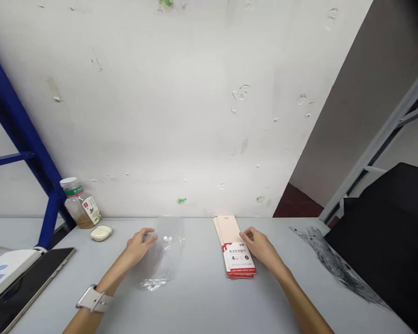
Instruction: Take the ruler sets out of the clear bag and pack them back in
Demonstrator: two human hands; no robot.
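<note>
1. Left hand [139,246]: fingers spread, beside the clear plastic bag [163,260] with faint outline.
2. On the bench [202,297], ruler-set packets [231,234] point lengthwise wallward, slightly left; lower ones mostly hidden.
3. Right hand [259,245] is at their right edge; gripping, I cannot tell.

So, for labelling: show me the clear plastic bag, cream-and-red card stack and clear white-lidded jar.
Clear plastic bag [163,260]: head view, its middle.
Cream-and-red card stack [237,252]: head view, top card's printed panel.
Clear white-lidded jar [81,206]: head view, body side.
</note>
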